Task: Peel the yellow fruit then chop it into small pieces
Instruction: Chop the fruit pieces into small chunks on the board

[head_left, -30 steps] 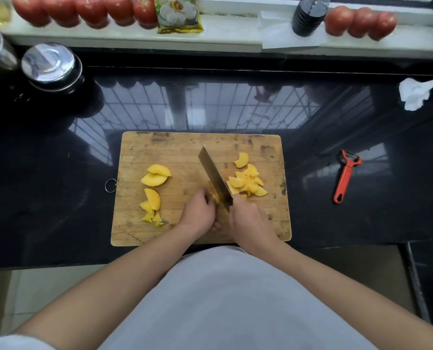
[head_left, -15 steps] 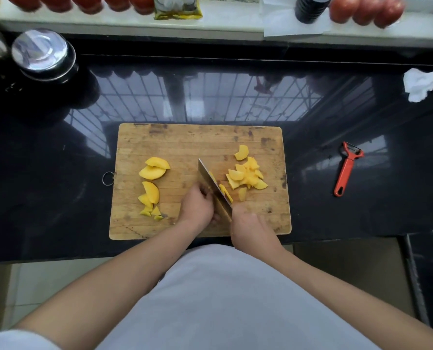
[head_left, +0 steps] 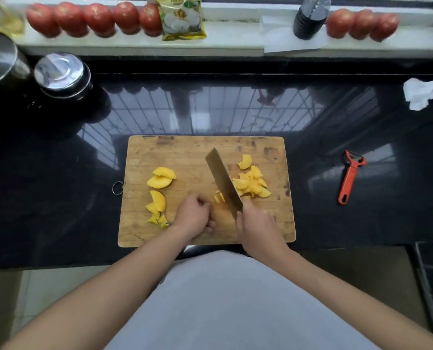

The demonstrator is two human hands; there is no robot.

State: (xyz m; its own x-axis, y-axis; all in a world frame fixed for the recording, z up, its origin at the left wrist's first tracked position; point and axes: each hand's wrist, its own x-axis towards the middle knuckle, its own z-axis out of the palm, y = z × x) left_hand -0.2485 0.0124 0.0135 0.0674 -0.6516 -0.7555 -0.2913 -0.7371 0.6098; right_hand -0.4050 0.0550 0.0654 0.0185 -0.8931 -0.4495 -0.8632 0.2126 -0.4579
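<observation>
A wooden cutting board (head_left: 185,152) lies on the black counter. Larger yellow fruit slices (head_left: 159,181) sit on its left part, and a pile of small chopped pieces (head_left: 252,184) on its right. My right hand (head_left: 258,227) grips the handle of a cleaver (head_left: 223,180), whose blade is tilted, edge beside the pile. A few thin cut bits (head_left: 219,197) lie just left of the blade. My left hand (head_left: 194,214) rests on the board with fingers curled, a little left of those bits and holding nothing I can see.
A red peeler (head_left: 350,176) lies on the counter right of the board. A crumpled white tissue (head_left: 420,93) is at the far right. Steel containers (head_left: 58,72) stand at the back left. Tomatoes (head_left: 96,18), a packet and a dark bottle (head_left: 310,17) line the windowsill.
The cleaver has risen and swung toward the pile on the right. My left hand has drawn back to the left, uncovering the thin cut bits beside the blade.
</observation>
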